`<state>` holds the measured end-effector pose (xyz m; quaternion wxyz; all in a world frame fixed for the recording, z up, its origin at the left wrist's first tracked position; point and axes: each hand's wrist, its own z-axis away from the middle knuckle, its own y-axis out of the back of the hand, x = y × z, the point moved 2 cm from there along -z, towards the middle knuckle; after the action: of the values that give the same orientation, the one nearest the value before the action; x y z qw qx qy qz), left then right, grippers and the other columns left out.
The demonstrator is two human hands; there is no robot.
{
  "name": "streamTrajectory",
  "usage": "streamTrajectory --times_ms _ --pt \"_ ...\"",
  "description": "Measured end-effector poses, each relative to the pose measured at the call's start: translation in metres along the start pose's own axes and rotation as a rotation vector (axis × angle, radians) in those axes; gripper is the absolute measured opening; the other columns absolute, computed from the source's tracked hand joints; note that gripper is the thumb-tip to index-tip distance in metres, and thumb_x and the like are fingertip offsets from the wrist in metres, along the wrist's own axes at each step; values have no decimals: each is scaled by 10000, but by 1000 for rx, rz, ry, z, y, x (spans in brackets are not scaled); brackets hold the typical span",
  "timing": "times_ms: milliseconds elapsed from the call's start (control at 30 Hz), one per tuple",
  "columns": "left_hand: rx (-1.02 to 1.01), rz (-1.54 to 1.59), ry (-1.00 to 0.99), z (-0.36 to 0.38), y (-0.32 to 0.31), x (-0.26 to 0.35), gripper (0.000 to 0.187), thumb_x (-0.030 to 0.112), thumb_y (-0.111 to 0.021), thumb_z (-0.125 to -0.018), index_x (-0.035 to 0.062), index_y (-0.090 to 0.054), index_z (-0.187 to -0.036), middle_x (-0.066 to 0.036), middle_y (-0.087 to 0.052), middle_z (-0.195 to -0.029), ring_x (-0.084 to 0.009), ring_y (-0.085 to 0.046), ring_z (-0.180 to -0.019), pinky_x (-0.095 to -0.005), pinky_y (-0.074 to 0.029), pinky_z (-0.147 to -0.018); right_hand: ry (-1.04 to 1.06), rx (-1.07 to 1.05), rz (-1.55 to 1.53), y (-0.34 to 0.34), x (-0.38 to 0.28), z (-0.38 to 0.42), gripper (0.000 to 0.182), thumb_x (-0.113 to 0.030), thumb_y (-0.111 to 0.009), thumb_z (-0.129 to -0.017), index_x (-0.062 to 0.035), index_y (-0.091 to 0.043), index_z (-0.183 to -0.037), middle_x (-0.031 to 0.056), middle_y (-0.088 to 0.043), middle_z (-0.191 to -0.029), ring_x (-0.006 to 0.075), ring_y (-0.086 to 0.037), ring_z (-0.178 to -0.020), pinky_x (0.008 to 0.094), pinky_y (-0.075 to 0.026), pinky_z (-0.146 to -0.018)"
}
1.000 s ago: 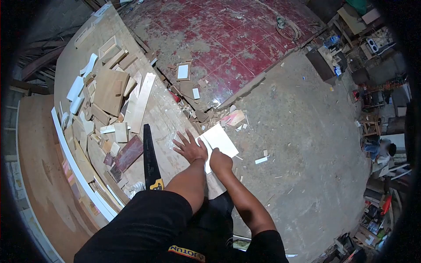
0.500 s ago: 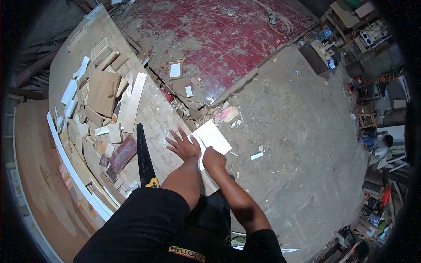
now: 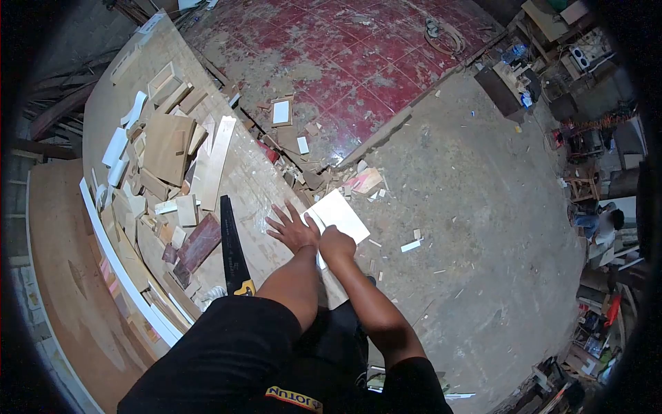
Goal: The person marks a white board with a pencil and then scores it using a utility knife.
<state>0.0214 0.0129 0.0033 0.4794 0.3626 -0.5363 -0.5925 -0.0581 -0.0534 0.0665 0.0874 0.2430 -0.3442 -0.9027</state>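
My left hand (image 3: pixel 293 230) lies flat, fingers spread, on the wooden workbench (image 3: pixel 124 90) near its right edge. Beside it, my right hand (image 3: pixel 336 243) is closed over the near edge of a white rectangular board (image 3: pixel 339 212) that juts out past the bench edge over the floor. What the right hand grips under its fist is hidden. A handsaw with a black blade and yellow-marked handle (image 3: pixel 233 248) lies on the bench just left of my left arm.
Many wood offcuts (image 3: pixel 169 145) and white strips are heaped on the bench's left part. A dark red board (image 3: pixel 200 243) lies near the saw. Scraps litter the concrete floor (image 3: pixel 469 207). Another person (image 3: pixel 596 224) sits at far right among clutter.
Both hands stay on the white board and bench; the right fist shifted slightly closer to the left hand. The view drifted a little.
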Motion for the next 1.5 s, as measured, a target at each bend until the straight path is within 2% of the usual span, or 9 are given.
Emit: streamTrajectory --times_ms 267,400,467,533,633,900,1133,1400,1500 --pt "49 -1 -19 -1 -1 0 720 387 -435 -905 140 -188 -1534 -217 -51 -1589 -550 -1 -1413 -673 -14 -1112 -17 -33 120 35 31 81 245 -128 -472 -885 30 -624 -994 249 -695 -906 375 -706 -829 454 -561 -705" --pt "70 1 -18 -1 -4 1 712 387 -431 -904 135 -203 -1531 -219 -58 -1589 -550 1 -1413 -675 -11 -1111 8 -36 189 17 26 64 259 -157 -475 -896 32 -625 -992 252 -694 -908 378 -707 -827 452 -564 -704" --pt "76 19 -21 0 -4 0 711 383 -435 -902 132 -212 -1528 -218 -65 -1589 -551 1 -1412 -676 -7 -1110 -96 -24 95 -5 15 29 291 -182 -498 -925 49 -638 -1033 205 -700 -980 336 -709 -884 427 -575 -704" --pt "54 32 -12 -1 -6 -2 709 384 -435 -902 134 -216 -1527 -215 -64 -1589 -550 2 -1413 -675 -5 -1111 32 -24 115 0 -4 10 310 -208 -512 -927 45 -639 -1054 216 -696 -1003 342 -708 -886 424 -575 -708" --pt "38 35 -4 -3 -5 -3 705 388 -433 -903 142 -217 -1528 -211 -64 -1591 -545 2 -1415 -673 -5 -1112 36 -22 90 -7 -1 -7 304 -216 -516 -908 38 -629 -1031 234 -695 -962 358 -708 -866 437 -569 -708" --pt "77 4 -18 0 -6 -2 720 395 -430 -907 156 -180 -1538 -209 -56 -1592 -536 3 -1420 -666 2 -1116 15 -5 139 12 30 60 244 -133 -491 -879 33 -602 -1020 244 -699 -877 355 -715 -812 454 -568 -680" --pt "65 17 -12 -2 -8 -2 738 391 -447 -896 157 -174 -1540 -213 -57 -1591 -536 3 -1421 -670 5 -1113 -55 18 43 -19 5 -11 257 -177 -507 -896 9 -632 -1022 225 -706 -905 361 -713 -836 446 -572 -683" --pt "48 -20 -10 0 -4 0 725 381 -448 -895 157 -193 -1536 -215 -67 -1590 -536 -4 -1421 -665 2 -1115 -94 -20 96 14 21 56 240 -164 -496 -911 2 -628 -1023 225 -705 -917 361 -711 -856 460 -572 -717" --pt "62 -22 -11 -1 -4 0 719 385 -440 -897 159 -197 -1536 -210 -64 -1592 -532 -4 -1422 -661 6 -1117 -85 29 61 -4 18 33 233 -169 -497 -911 -4 -633 -1004 233 -702 -911 368 -711 -841 466 -572 -708"
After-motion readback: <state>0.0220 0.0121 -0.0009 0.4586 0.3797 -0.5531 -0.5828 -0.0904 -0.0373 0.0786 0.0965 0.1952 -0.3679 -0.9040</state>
